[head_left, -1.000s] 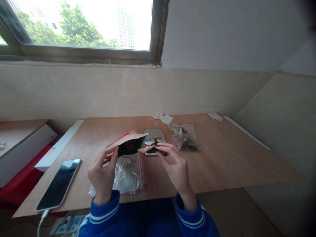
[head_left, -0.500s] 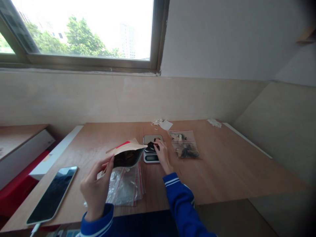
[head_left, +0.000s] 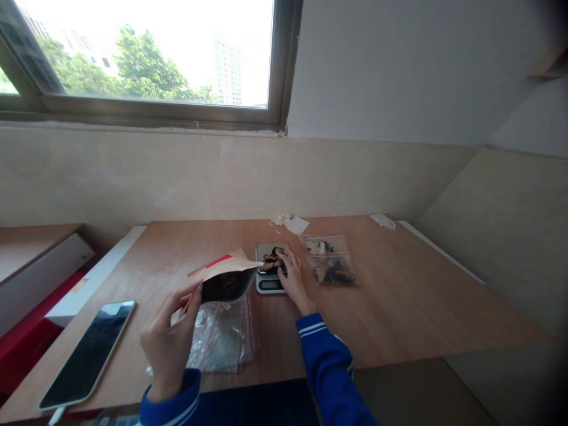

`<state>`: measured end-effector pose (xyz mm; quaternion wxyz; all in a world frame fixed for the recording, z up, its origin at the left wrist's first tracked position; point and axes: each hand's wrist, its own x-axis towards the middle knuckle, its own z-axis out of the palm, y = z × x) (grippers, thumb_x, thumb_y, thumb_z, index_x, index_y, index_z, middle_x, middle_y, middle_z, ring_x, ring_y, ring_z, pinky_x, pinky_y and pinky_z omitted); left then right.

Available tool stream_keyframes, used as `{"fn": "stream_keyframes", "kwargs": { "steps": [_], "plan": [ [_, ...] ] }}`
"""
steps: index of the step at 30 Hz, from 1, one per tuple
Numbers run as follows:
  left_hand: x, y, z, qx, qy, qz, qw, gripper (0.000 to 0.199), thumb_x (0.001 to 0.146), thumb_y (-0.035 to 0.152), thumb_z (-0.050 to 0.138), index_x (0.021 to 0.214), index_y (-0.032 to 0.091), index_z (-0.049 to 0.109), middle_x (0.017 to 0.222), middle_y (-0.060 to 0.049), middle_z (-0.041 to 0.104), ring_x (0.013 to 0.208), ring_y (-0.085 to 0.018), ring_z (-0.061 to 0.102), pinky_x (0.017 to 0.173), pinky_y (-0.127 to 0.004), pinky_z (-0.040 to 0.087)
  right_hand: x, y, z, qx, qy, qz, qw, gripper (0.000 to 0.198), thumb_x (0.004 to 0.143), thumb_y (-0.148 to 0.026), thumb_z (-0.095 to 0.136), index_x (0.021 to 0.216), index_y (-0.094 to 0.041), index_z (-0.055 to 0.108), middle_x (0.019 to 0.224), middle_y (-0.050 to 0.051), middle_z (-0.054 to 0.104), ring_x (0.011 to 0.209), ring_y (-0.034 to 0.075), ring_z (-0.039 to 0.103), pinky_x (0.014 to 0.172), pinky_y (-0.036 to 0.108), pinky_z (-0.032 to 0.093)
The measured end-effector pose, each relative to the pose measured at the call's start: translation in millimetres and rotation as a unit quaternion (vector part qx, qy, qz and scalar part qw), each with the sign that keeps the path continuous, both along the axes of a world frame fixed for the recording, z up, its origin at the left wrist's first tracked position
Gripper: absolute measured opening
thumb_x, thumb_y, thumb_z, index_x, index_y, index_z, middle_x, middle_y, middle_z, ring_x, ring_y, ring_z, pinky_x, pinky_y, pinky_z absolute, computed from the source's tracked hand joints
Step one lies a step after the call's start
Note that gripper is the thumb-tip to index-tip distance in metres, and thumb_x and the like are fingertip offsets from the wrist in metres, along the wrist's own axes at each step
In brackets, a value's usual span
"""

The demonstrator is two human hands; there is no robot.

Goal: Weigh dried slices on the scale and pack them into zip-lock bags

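My left hand [head_left: 171, 325] grips the edge of a brown paper pouch [head_left: 235, 263], tilted with its dark open mouth towards me. Some brownish pieces show dimly inside it. To the right of the pouch is a small digital scale [head_left: 270, 286] with a white front. Dark brown dried pieces [head_left: 271, 258], like mushroom slices, lie on its plate. Over the plate's right side is my right hand [head_left: 293, 278], fingers apart and touching or just above the pieces. Its fingertips are partly hidden among them.
Flat clear zip bags [head_left: 222, 337] lie in a stack below the pouch. A filled zip bag [head_left: 332, 260] lies right of the scale. A phone [head_left: 89, 352] with a cable is at the left. White scraps [head_left: 296, 225] lie near the wall.
My right hand has let go of a dark piece onto the scale, and its fingers have spread. More pieces now show on the plate. My left hand still holds the pouch.
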<state>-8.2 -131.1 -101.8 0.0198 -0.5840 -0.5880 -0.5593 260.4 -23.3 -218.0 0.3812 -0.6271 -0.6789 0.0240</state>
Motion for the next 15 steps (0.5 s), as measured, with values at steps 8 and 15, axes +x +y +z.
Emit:
{"fn": "stream_keyframes", "kwargs": {
  "steps": [8,15],
  "plan": [
    [-2,-2,-0.1,0.001,0.005,-0.004,1.0,0.025,0.082,0.045,0.065,0.09,0.023,0.072,0.075,0.0,0.071,0.065,-0.015,0.067,0.065,-0.025,0.052,-7,-13,-1,-0.02,-0.021,-0.028,0.999,0.044,0.095,-0.035,0.04,0.136,-0.024,0.051,0.152,0.011,0.034,0.133,0.031,0.039,0.105,0.052,0.032],
    [-2,-2,0.8,0.001,0.011,-0.01,1.0,0.026,0.083,0.045,0.064,0.09,0.022,0.072,0.076,-0.001,0.072,0.066,-0.014,0.066,0.065,-0.025,0.053,-1,-6,1,0.027,0.034,-0.006,0.999,0.041,0.097,-0.029,0.032,0.129,-0.021,0.057,0.144,0.012,0.046,0.131,0.026,0.042,0.106,0.047,0.035]
  ]
}}
